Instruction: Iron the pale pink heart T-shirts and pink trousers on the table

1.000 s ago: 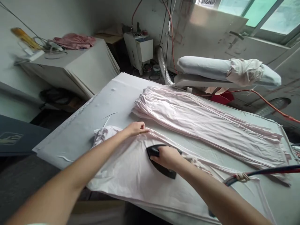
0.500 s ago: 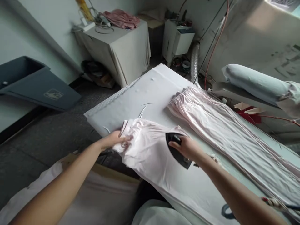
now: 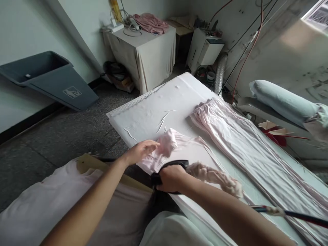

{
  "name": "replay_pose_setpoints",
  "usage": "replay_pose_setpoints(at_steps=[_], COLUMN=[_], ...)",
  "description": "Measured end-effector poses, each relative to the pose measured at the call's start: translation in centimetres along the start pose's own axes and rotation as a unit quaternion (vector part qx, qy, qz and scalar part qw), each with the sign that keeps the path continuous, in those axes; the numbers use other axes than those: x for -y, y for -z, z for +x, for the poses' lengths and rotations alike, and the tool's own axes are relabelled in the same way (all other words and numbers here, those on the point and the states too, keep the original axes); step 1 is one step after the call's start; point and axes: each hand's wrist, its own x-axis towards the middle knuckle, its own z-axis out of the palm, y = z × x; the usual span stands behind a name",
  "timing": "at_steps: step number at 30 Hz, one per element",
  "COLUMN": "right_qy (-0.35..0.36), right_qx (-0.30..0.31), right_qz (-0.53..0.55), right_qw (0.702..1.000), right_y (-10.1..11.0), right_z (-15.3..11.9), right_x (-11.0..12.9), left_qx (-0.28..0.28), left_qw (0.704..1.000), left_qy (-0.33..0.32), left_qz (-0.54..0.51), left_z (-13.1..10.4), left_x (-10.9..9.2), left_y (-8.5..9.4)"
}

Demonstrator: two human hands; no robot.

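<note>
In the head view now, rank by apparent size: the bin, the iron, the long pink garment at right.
1. Long pink garment
2. Bin
3. Iron, partly covered by the right hand

White table (image 3: 151, 107) spans ctr to lower R of frame; far corner upper ctr, L corner just L of ctr. Top creased nr L corner. On it: pale pink pants (image 3: 238, 138) lengthwise along R side, gathered waist twd ctr; 2nd pink garment (image 3: 183, 145) at ctr, rumpled at near edge.
</note>
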Motion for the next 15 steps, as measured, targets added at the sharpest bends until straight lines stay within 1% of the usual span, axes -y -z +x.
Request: replay_pose_setpoints(at_steps=[1,2,3,4,5,6,7,8,9,10,11,12,13,14,15], right_qy=[-0.017,-0.041,-0.069,-0.091,-0.106,-0.116,-0.126,-0.138,-0.151,-0.159,-0.162,-0.163,-0.167,-0.182,-0.209], right_qx=[0.001,-0.01,-0.031,-0.058,-0.083,-0.109,-0.129,-0.14,-0.145,-0.149,-0.156,-0.168,-0.184,-0.206,-0.227], right_qz=[0.009,0.032,0.069,0.106,0.136,0.153,0.158,0.158,0.158,0.161,0.173,0.194,0.223,0.255,0.293], right_qw=[1.0,0.999,0.995,0.988,0.982,0.975,0.971,0.968,0.965,0.962,0.959,0.953,0.943,0.927,0.905], right_y=[-0.4,-0.6,-0.4,0.1,0.8,1.7,2.6,3.5,4.1,4.4,4.1,3.2,1.5,-0.9,-4.1], right_z=[-2.1,-3.8,-4.9,-5.3,-4.9,-4.0,-2.7,-1.3,-0.1,0.5,0.3,-0.6,-2.4,-4.8,-7.9], right_x=[-1.2,-2.2,-3.0,-3.4,-3.6,-3.6,-3.5,-3.5,-3.5,-3.9,-4.5,-5.5,-6.8,-8.5,-10.4], left_qx=[-0.051,-0.095,-0.109,-0.097,-0.074,-0.057,-0.059,-0.084,-0.125,-0.166,-0.203,-0.232,-0.244,-0.235,-0.213], left_qw=[0.999,0.994,0.988,0.983,0.981,0.981,0.983,0.983,0.977,0.963,0.938,0.904,0.872,0.853,0.85], left_qy=[0.018,0.054,0.098,0.136,0.161,0.168,0.164,0.16,0.165,0.179,0.202,0.227,0.249,0.264,0.272], left_qz=[0.009,0.029,0.054,0.075,0.084,0.076,0.052,0.013,-0.041,-0.114,-0.198,-0.278,-0.343,-0.384,-0.398], left_z=[-0.8,-1.5,-2.0,-2.4,-2.7,-2.8,-3.0,-3.1,-3.3,-3.6,-4.0,-4.5,-5.1,-5.7,-6.2], left_x=[0.6,1.5,2.6,3.6,4.6,5.3,5.7,5.9,5.7,5.3,4.8,4.2,3.7,3.3,3.1], left_y=[-0.9,-1.7,-2.3,-2.8,-3.2,-3.5,-3.8,-4.2,-4.8,-5.7,-6.8,-8.2,-9.7,-11.4,-13.1])
